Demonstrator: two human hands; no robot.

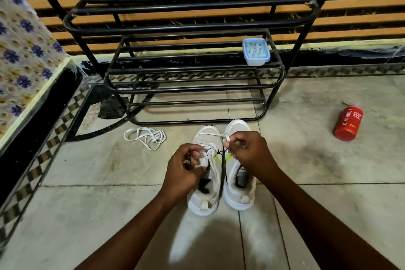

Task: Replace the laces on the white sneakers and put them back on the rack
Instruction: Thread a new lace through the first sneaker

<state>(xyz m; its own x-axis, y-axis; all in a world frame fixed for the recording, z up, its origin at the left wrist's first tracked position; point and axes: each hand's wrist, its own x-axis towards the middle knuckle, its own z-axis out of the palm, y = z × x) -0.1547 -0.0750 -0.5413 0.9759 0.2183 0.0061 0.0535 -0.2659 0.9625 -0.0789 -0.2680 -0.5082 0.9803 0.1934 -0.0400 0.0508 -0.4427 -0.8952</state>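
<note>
Right hand [245, 153], lace [226, 138], red CINTHOL can [348, 124]

A red Cinthol can [348, 124] lies on its side on the tiled floor [306, 171] at three o'clock. A small blue-lidded box [256, 51] sits at one o'clock, and a flowered cloth [24, 50] at ten.

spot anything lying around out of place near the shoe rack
A red can lies on its side on the floor right of the rack, and a loose white lace sits tangled left of the sneakers.
</note>
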